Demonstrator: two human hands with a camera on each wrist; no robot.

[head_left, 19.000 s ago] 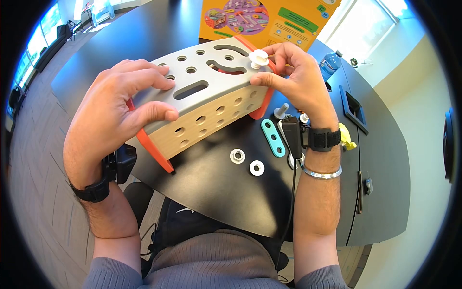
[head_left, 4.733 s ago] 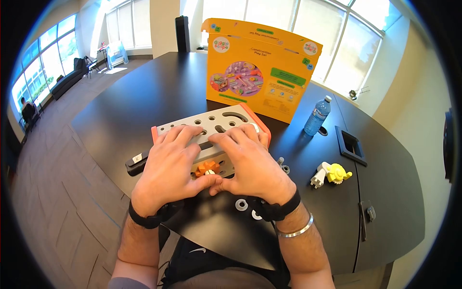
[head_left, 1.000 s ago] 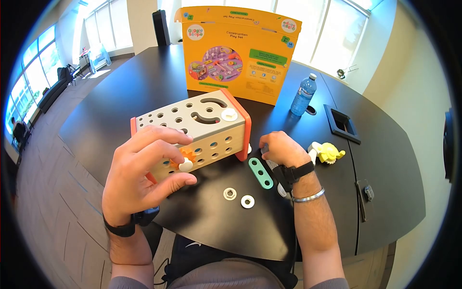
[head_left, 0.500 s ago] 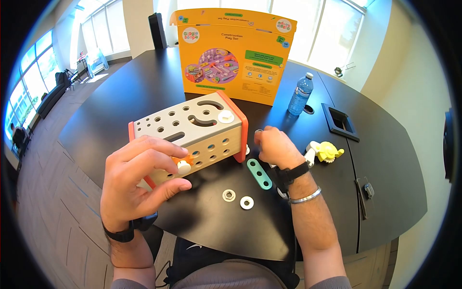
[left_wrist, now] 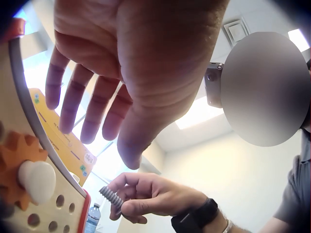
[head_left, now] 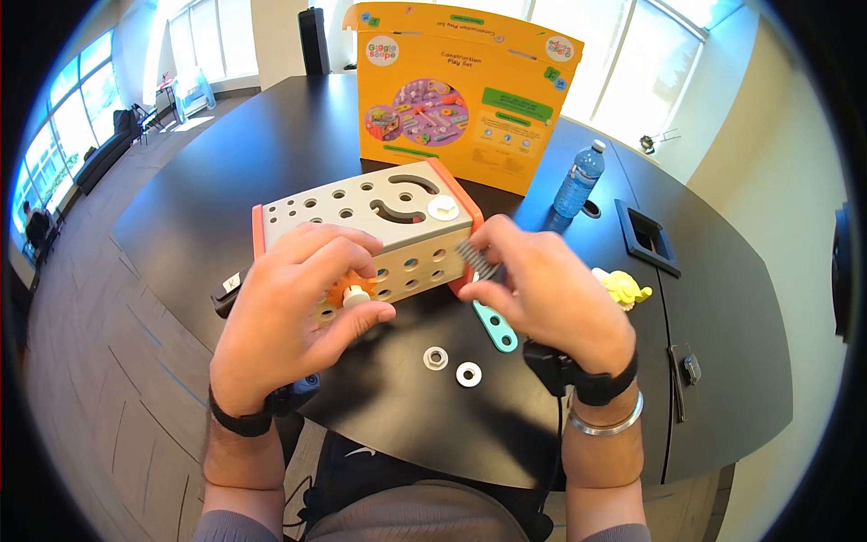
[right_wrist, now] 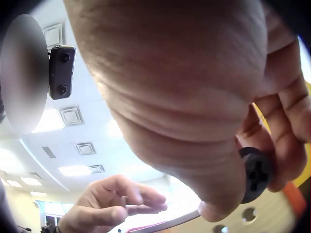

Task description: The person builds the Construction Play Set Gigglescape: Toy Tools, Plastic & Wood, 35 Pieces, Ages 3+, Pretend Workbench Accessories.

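Note:
In the head view my left hand is raised before the wooden front of the toy box, its fingers loosely bent around an orange gear with a white peg. The left wrist view shows that gear on the front panel, apart from the hand. My right hand pinches a grey threaded bolt near the box's right end. Its dark, cross-slotted head faces the right wrist camera. A white bolt head sits on the box top.
Two white nuts lie in front of the box. A teal strip lies partly under my right hand. Further right are a yellow piece, a water bottle and a table socket. The yellow carton stands behind.
My right hand has come up and left from the table beside the teal strip, with the grey bolt now visible in its fingers. My left hand has stayed beside the orange gear.

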